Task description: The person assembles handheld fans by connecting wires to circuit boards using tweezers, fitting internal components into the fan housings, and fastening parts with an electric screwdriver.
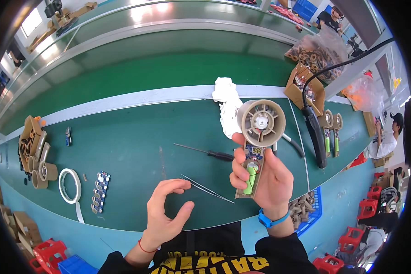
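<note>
Green cell (250, 179) lies bare in the open handle (245, 195) of the fan (261, 122), which your right hand (272, 180) grips over the table (123, 160), near its front edge. A slack hold could drop it; a hard squeeze could pinch the wires (257, 168) or stress the board (255, 151). Your left hand (162, 213) has thumb and fingers parted beside the tweezers (208, 189); whether they touch, I can't tell. Metal tips poked inside could short the cell.
</note>
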### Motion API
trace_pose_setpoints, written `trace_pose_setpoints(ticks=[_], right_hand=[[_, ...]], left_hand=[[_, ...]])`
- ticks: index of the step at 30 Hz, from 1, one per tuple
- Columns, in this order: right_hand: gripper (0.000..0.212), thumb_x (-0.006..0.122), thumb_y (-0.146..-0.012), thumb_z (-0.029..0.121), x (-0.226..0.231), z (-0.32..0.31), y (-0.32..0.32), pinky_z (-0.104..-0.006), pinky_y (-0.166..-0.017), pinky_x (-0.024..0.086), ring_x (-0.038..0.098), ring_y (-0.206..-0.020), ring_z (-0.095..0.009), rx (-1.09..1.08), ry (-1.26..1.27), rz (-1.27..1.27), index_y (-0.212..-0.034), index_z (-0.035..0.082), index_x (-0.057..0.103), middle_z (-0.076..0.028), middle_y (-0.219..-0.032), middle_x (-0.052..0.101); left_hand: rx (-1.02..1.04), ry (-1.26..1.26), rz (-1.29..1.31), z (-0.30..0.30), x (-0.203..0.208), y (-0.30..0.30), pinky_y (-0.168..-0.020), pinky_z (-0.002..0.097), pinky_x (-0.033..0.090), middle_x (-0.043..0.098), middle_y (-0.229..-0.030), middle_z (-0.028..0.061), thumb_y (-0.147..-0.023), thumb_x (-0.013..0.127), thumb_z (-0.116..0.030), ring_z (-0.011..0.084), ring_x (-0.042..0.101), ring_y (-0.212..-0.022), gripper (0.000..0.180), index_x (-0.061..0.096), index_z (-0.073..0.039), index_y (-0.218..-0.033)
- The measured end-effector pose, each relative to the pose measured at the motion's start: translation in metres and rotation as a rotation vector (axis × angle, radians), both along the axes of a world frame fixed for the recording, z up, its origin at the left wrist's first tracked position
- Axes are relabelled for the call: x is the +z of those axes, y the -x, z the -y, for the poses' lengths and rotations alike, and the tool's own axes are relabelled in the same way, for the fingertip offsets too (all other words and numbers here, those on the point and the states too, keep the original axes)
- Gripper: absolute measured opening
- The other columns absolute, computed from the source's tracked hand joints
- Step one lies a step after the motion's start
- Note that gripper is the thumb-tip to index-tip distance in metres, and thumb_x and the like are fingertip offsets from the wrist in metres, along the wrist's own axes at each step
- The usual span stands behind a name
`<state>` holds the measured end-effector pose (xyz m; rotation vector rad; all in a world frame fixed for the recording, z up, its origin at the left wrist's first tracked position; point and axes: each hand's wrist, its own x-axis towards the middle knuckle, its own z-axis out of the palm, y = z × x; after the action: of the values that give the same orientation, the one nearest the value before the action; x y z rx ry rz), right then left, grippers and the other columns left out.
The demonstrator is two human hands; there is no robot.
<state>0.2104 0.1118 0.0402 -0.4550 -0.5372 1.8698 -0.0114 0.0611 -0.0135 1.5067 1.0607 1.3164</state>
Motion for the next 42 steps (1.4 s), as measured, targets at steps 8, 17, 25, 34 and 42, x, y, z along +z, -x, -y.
trace_pose_setpoints(ticks=[8,17,25,34,42], right_hand=[[0.068,0.035,-0.104,0.037,0.006,0.001,0.004,-0.0314,-0.064,0.039,0.046,-0.078,-0.016,-0.047,-0.021,0.098,-0.151,-0.010,0.020,-0.011,-0.109,0.053],[0.062,0.033,-0.106,0.043,0.000,0.002,-0.004,-0.0252,-0.053,0.035,0.041,-0.065,-0.011,-0.011,-0.018,-0.017,-0.140,-0.009,0.035,-0.006,-0.092,0.052],[0.063,0.031,-0.105,0.043,0.004,0.010,0.002,-0.0257,-0.052,0.035,0.042,-0.062,-0.011,0.023,-0.036,0.153,-0.140,-0.009,0.038,-0.006,-0.090,0.054],[0.068,0.035,-0.102,0.045,0.008,0.018,0.005,-0.0268,-0.053,0.035,0.043,-0.063,-0.012,-0.046,-0.081,0.286,-0.143,-0.010,0.034,-0.007,-0.094,0.055],[0.073,0.029,-0.103,0.051,0.010,0.021,0.006,-0.0264,-0.053,0.035,0.044,-0.060,-0.012,-0.076,-0.072,0.355,-0.143,-0.010,0.034,-0.007,-0.092,0.057]], left_hand=[[-0.050,0.003,-0.057,-0.002,0.000,0.004,-0.090,0.0357,0.049,0.058,-0.115,0.0155,-0.077,0.063,0.006,0.0251,0.061,-0.106,0.048,0.051,0.002,-0.123],[0.015,-0.013,-0.028,-0.002,0.001,0.000,-0.084,0.0342,0.051,0.067,-0.109,0.0161,-0.075,0.071,0.005,0.0259,0.063,-0.098,0.045,0.058,0.001,-0.118],[0.019,-0.009,-0.030,0.000,0.002,0.000,-0.084,0.0339,0.051,0.067,-0.109,0.0156,-0.074,0.071,0.005,0.0252,0.063,-0.097,0.044,0.059,0.001,-0.117],[0.031,-0.012,-0.034,0.000,0.003,0.000,-0.084,0.0334,0.051,0.067,-0.108,0.0156,-0.074,0.071,0.005,0.0250,0.064,-0.096,0.043,0.060,0.001,-0.115],[0.028,-0.009,-0.035,-0.001,0.004,-0.002,-0.084,0.0332,0.051,0.067,-0.108,0.0153,-0.074,0.070,0.005,0.0248,0.063,-0.096,0.042,0.060,0.001,-0.115]])
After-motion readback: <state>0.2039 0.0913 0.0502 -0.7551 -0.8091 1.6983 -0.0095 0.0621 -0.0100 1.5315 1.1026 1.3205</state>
